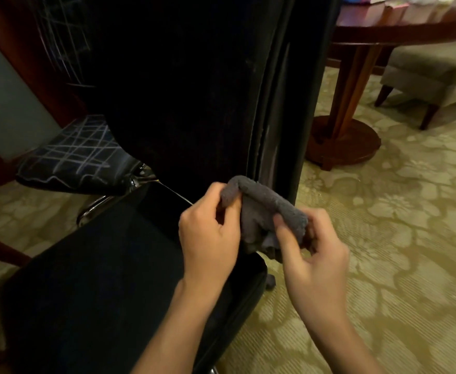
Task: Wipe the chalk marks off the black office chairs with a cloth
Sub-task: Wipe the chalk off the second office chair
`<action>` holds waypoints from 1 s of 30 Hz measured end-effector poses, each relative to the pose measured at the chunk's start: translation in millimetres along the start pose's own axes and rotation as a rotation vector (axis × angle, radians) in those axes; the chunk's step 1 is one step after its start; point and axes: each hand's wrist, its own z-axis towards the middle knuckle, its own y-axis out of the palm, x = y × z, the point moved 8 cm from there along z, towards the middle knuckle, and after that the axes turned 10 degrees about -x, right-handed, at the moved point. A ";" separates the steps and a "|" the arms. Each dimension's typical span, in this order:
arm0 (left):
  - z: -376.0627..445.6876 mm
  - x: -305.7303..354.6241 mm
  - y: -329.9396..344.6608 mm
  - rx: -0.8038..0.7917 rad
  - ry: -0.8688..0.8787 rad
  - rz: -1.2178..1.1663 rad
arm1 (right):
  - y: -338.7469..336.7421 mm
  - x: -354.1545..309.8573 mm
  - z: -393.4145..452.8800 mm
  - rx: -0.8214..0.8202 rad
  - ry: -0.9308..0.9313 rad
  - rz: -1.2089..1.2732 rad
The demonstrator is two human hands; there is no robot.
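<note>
Patterned carpet [383, 238] below; both hands pinch cloth [264, 211], slanting down-right.

The room is dim and warm-toned, and the black chair back [183, 85] in front of me sinks into near-featureless shadow. Soft light catches the carpet [399, 238] at right; my hands look slightly motion-blurred, and straight lines bow toward the edges
</note>
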 end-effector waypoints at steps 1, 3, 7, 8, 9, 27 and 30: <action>3.0 0.6 0.8 0.002 0.003 -0.005 | 1.1 -2.3 2.7 -0.001 0.005 0.018; -3.8 -5.5 7.0 0.023 0.003 0.005 | 4.7 8.1 1.3 -0.016 0.026 0.003; -48.7 -62.0 40.3 -0.031 -0.185 0.157 | 16.3 76.0 -29.4 -0.105 0.139 -0.141; -60.9 -81.8 51.7 -0.093 -0.300 0.167 | 17.1 95.1 -39.6 -0.122 0.190 -0.197; -72.9 -98.5 62.7 -0.154 -0.421 0.110 | 16.8 110.0 -48.8 -0.131 0.225 -0.286; -71.6 -75.1 75.9 0.116 -0.722 -0.835 | 35.5 122.7 -36.0 0.139 0.568 0.655; -68.7 -58.2 61.2 0.090 -0.619 -0.663 | 35.4 113.0 -36.7 0.139 0.509 0.651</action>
